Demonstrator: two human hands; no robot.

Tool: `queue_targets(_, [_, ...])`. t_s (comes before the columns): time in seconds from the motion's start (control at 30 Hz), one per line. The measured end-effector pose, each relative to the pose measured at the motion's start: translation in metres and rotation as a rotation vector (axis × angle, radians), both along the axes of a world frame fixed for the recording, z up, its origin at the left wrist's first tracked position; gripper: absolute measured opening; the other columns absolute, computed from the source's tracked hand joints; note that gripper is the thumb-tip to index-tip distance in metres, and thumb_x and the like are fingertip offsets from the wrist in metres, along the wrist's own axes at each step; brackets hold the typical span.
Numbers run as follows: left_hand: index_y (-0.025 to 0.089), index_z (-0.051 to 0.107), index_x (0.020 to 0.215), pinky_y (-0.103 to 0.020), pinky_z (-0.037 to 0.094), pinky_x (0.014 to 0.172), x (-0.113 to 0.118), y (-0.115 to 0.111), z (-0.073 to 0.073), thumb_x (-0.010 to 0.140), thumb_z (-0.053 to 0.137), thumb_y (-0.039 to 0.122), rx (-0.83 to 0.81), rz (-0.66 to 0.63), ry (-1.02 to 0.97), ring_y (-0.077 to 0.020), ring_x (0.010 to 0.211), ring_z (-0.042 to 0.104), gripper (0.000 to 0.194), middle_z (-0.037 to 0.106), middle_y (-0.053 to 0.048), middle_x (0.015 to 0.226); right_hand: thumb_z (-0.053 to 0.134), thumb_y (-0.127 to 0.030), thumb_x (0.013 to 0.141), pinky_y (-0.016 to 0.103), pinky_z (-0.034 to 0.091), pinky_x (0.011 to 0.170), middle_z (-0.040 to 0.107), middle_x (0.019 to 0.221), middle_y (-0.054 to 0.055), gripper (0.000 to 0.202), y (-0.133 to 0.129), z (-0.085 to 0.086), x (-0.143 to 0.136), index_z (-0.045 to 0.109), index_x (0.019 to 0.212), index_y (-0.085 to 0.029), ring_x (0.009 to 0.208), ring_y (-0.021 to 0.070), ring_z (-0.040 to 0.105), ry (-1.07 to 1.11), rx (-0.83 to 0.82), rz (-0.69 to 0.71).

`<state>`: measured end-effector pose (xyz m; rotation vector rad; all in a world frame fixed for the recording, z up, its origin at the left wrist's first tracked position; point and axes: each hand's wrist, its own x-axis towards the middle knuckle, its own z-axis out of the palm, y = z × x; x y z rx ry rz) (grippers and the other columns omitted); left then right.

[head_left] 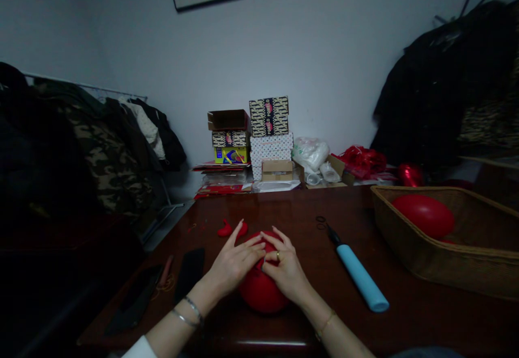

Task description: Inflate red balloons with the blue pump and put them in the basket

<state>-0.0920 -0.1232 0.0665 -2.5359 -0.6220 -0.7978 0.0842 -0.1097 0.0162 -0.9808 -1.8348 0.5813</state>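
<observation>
A round red balloon sits on the brown table near its front edge, partly covered by both hands. My left hand lies against its upper left side, with the thumb raised and the fingers reaching to the balloon's middle. My right hand is on the upper right side. Its thumb and index finger, below a ring, pinch at the balloon's knot area; the other fingers extend toward my left fingers. The pinched part is mostly hidden between the fingers. Small deflated red balloons lie just beyond my left hand.
A blue hand pump lies to the right, with black rings by its nozzle. At far right a wicker basket holds a red balloon. Two dark flat objects lie left. Stacked boxes stand beyond the table.
</observation>
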Motion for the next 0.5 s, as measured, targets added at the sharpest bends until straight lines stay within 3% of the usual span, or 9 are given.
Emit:
queue_targets(0.3, [0.018, 0.056, 0.115, -0.055, 0.012, 0.111, -0.009, 0.008, -0.012, 0.091, 0.043, 0.012, -0.119, -0.004, -0.011, -0.0194, 0.117, 0.054, 0.028, 0.065, -0.009, 0.116, 0.063, -0.021, 0.071, 0.048, 0.018, 0.108, 0.05, 0.134, -0.005, 0.015, -0.002, 0.004, 0.003, 0.072, 0.069, -0.033, 0.135, 0.0216, 0.023, -0.009, -0.05, 0.048])
queue_targets(0.5, [0.018, 0.051, 0.123, -0.048, 0.02, 0.112, -0.01, 0.006, 0.003, 0.092, 0.042, 0.015, -0.114, -0.028, 0.117, -0.0153, 0.119, 0.052, 0.032, 0.067, -0.007, 0.112, 0.062, -0.017, 0.07, 0.047, 0.017, 0.109, 0.05, 0.134, -0.007, 0.019, -0.001, 0.007, 0.005, 0.071, 0.065, -0.032, 0.136, 0.0206, 0.021, -0.009, -0.07, 0.065])
